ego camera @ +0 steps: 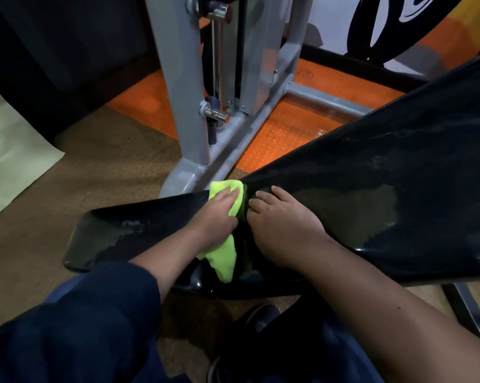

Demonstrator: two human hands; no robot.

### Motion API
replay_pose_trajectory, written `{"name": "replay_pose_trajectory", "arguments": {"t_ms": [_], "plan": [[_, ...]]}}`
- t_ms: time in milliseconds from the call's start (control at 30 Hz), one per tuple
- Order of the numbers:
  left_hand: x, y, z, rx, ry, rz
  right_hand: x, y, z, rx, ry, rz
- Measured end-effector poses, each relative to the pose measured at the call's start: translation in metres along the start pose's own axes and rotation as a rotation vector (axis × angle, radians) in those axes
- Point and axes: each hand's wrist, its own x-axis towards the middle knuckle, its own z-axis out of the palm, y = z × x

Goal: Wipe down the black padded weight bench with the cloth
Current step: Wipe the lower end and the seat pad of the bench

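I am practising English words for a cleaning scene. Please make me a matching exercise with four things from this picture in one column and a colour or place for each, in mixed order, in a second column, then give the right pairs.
Things:
1. cloth
2. left hand
3. right hand
4. machine frame

Colour or place:
A. grey, standing on the floor behind the bench
B. bright yellow-green
C. pressing down on the cloth
D. resting bare on the black bench pad

Right pairs: 1-B, 2-C, 3-D, 4-A
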Motion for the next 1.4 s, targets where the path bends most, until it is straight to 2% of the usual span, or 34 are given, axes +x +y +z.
{"name": "replay_pose_trajectory", "arguments": {"t_ms": [333,533,667,867,1000,1167,1300,1400], "plan": [[0.010,-0.003,-0.005,0.027,-0.017,0.004,0.002,0.000,0.003,0.005,0.000,-0.011],[0.012,-0.003,0.002,-0.092,0.066,0.026,0.001,0.000,0.004,0.000,0.007,-0.018],[0.025,-0.002,-0.004,-0.059,0.055,-0.008,0.003,0.001,0.005,-0.011,0.007,-0.024],[0.022,0.003,-0.001,-0.074,0.069,0.041,0.002,0.001,0.005,-0.014,0.013,-0.022],[0.034,0.006,-0.007,-0.032,0.060,-0.009,0.003,0.000,0.006,-0.023,0.001,-0.020],[0.021,0.005,-0.002,-0.108,0.081,0.053,0.002,0.000,0.005,-0.018,0.008,-0.029],[0.031,-0.002,-0.009,-0.026,0.070,-0.005,0.003,0.001,0.004,-0.011,0.002,-0.030],[0.042,0.011,-0.011,-0.051,0.099,-0.012,0.003,0.001,0.006,-0.005,0.010,-0.025]]}}
